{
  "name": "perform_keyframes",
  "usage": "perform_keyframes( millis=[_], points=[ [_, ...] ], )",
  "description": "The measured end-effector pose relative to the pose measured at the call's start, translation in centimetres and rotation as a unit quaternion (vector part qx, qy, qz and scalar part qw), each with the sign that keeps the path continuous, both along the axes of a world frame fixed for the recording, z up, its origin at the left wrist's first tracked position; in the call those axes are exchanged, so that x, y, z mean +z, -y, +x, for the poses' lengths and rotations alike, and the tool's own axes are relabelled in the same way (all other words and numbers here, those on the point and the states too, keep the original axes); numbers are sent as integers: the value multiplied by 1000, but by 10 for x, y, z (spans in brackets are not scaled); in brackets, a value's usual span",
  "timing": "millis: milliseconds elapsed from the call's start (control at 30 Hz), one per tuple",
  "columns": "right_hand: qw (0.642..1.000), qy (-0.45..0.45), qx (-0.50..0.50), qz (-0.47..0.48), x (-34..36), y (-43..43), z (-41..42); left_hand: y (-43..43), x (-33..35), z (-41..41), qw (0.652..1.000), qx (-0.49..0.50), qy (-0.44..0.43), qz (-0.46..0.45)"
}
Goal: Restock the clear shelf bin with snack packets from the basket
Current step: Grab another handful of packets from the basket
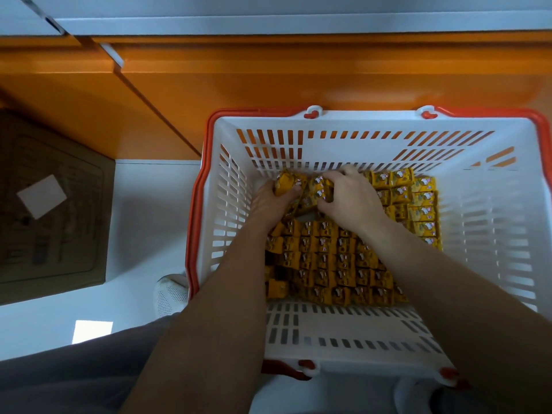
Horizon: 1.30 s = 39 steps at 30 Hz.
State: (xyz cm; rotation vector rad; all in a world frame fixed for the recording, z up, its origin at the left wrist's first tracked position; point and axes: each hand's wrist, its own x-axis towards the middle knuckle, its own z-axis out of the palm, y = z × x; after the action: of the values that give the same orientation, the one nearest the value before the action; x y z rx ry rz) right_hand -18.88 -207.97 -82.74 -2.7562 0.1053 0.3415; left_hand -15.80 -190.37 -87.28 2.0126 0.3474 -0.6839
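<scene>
Head view first, looking down at my two arms inside the big white plastic basket with the red rim (230,186). It sits on the pale floor, close to the orange cabinet front (268,76). The bottom of the basket is full of small yellow snack packets (328,258), packed in rows.

I think some packets could slip out when I lift. I am grabbing a lot at once, and they look shiny and smooth. If I squeeze too softly, they could drop back and mess up the neat rows. If I squeeze too hard, they might get squashed.

My left hand (268,201) is curled tight around a bunch of packets near the far left corner. My right hand (349,195) is bent over another bunch right beside it, fingers closed down on them. The two bunches touch each other.

I cannot see the clear shelf bin at all from here.
</scene>
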Motion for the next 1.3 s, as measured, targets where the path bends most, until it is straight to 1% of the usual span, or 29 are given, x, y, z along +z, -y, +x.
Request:
perform_keyframes(
  millis=[67,200,300,433,700,767,900,933,1067,1100,1200,1300],
  points=[
    [1000,-1,15,-6,0,1,1,0,0,1,1000,-10,-6,9],
    [1000,-19,15,-13,1,1,-2,2,-1,2,999,-20,-20,20],
    [997,-35,42,-48,1,2,-2,1,0,1,999,-21,-21,18],
    [992,-65,81,-66,7,3,-1,1,2,-2,1000,-24,-16,9],
    [986,-19,123,-113,19,-10,-6,1,4,-7,1000,-9,-9,10],
    [989,-38,109,-88,19,-15,-8,1,5,-8,1000,-4,-8,4],
    [992,-118,31,17,19,-14,-4,2,5,-10,1000,-1,-11,-2],
    [992,-124,26,21,19,-14,-4,2,5,-11,1000,-1,-11,-2],
    [992,-110,58,-7,20,-17,-7,2,7,-10,1000,1,-15,-1],
    [992,-110,54,11,22,-16,-6,2,9,-10,1000,4,-16,1],
    [990,-99,9,104,32,-4,-7,4,18,-10,1000,19,0,4],
    [984,-87,13,157,52,16,-12,7,35,-10,999,25,25,7]
  ],
)
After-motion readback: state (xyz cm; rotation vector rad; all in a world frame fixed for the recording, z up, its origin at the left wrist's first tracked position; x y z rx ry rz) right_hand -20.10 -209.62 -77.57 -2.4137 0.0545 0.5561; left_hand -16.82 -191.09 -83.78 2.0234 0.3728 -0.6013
